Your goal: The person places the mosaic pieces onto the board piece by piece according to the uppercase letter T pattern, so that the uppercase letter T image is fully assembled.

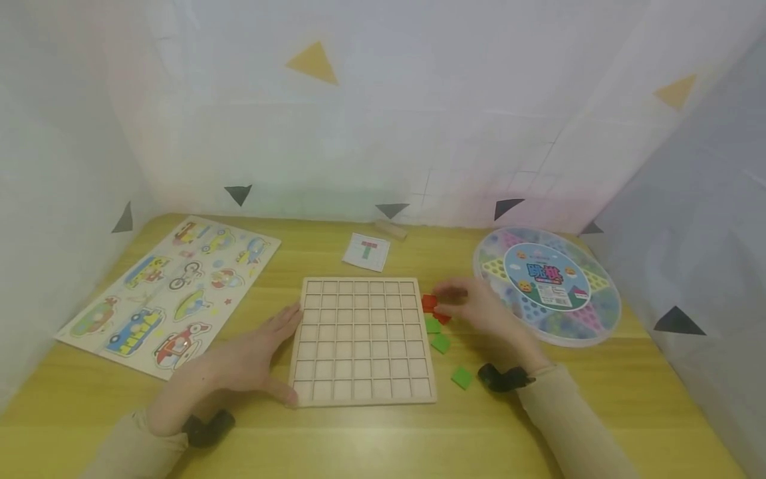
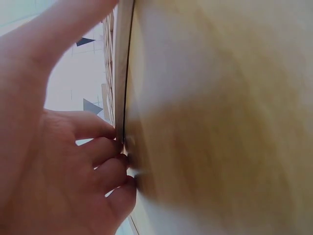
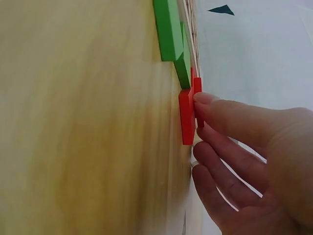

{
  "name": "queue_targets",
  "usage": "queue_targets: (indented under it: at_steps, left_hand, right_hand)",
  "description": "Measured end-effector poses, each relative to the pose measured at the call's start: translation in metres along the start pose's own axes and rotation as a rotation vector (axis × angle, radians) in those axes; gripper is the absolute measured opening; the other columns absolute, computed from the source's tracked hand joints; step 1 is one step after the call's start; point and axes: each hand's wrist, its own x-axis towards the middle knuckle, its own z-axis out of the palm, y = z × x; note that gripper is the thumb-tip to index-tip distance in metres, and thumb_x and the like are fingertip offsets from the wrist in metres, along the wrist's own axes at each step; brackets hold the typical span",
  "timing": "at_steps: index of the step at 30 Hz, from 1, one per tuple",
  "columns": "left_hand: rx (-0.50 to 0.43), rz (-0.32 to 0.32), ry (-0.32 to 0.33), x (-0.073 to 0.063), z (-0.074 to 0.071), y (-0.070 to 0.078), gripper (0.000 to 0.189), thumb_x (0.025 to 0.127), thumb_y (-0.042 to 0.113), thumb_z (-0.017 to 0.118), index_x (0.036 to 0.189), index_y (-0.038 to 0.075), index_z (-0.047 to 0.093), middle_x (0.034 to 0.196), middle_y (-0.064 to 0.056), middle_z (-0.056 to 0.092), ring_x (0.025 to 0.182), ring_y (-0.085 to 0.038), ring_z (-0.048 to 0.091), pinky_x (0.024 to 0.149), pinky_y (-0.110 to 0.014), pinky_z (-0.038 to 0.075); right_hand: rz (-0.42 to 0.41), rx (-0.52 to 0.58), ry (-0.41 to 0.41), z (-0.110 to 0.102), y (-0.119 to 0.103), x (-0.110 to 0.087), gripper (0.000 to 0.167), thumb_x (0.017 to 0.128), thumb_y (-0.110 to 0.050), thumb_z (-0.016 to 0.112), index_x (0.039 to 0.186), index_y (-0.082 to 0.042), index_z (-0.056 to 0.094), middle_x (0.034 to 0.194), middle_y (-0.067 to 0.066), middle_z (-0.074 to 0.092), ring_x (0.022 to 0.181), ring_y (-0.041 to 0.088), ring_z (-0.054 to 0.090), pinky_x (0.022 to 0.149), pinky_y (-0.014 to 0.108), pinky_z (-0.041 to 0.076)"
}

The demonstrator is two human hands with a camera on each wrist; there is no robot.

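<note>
The wooden grid board point(image 1: 362, 340) lies in the middle of the table point(image 1: 383, 439), and the left hand point(image 1: 239, 362) rests flat against its left edge. The right hand point(image 1: 479, 309) pinches red tiles point(image 1: 429, 304) just right of the board; green tiles point(image 1: 441, 342) lie nearer. The thin tiles could slip from this light pinch.
</note>
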Motion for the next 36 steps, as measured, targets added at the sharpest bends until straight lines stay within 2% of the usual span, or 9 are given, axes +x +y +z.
queue_targets:
  at_steps: [9,16,36]
  left_hand:
    - [0.005,-0.001,0.001,0.001,0.0001,0.0009,0.139,0.06,0.072,0.08,0.159,0.001,0.013,0.168,-0.016,0.001,0.153,-0.041,0.007,0.119,-0.061,0.021]
    - [0.021,0.006,0.008,0.0011,0.001,0.0003,0.139,0.059,0.073,0.08,0.159,0.001,0.014,0.168,-0.015,0.002,0.153,-0.04,0.008,0.119,-0.059,0.023]
    - [-0.011,0.001,-0.005,0.0017,0.0014,-0.0009,0.139,0.061,0.071,0.08,0.16,0.002,0.011,0.168,-0.016,0.0,0.153,-0.042,0.006,0.119,-0.062,0.02]
  right_hand:
    - [-0.041,-0.014,0.036,0.003,0.0038,0.001,0.028,0.085,-0.024,0.081,0.111,-0.019,0.074,0.112,-0.003,0.073,0.113,0.021,0.064,0.104,0.047,0.048]
    - [-0.095,-0.092,0.046,0.0039,0.0048,0.0006,0.024,0.085,-0.024,0.081,0.109,-0.019,0.075,0.109,-0.004,0.075,0.11,0.02,0.067,0.102,0.045,0.05]
    - [-0.113,-0.104,0.051,0.0034,0.0018,-0.0001,0.024,0.086,-0.022,0.08,0.108,-0.016,0.075,0.107,-0.002,0.076,0.106,0.019,0.069,0.1,0.045,0.051]
